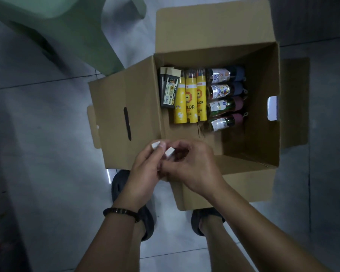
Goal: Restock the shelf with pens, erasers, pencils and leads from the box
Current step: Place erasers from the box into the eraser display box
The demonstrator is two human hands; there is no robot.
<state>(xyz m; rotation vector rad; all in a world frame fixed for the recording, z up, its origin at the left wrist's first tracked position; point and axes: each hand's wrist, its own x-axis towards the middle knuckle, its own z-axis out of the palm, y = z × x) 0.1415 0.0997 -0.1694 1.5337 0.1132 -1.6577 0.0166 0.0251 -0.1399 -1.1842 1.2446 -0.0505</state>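
Erasers in hand: I see a first eraser point(156, 144) and a second eraser point(169, 152), both small white blocks, held over the near left corner of the box point(267, 79).
Left grip: the left hand point(145, 169) is narrow and pinches the first eraser at the fingertips.
Right grip: the right hand point(192, 167) has its fingers curled round the second eraser. The far end is hidden, so I cannot tell whether it holds anything more.
Why held so: the hands are close together, and I judge that I am gathering the pieces into one hand before carrying them.
Stock in the box: black eraser packs point(167, 89) lie at the left. Yellow pencil tubes point(190, 99) lie side by side in the middle, and clear tubes with dark caps point(226, 97) are at the right.
Box position: it stands open on the tiled floor point(37, 134) between my sandals point(145, 222), easy to reach.
Shelf: not in view.
Nearby: a green stool point(67, 26) stands behind the box.
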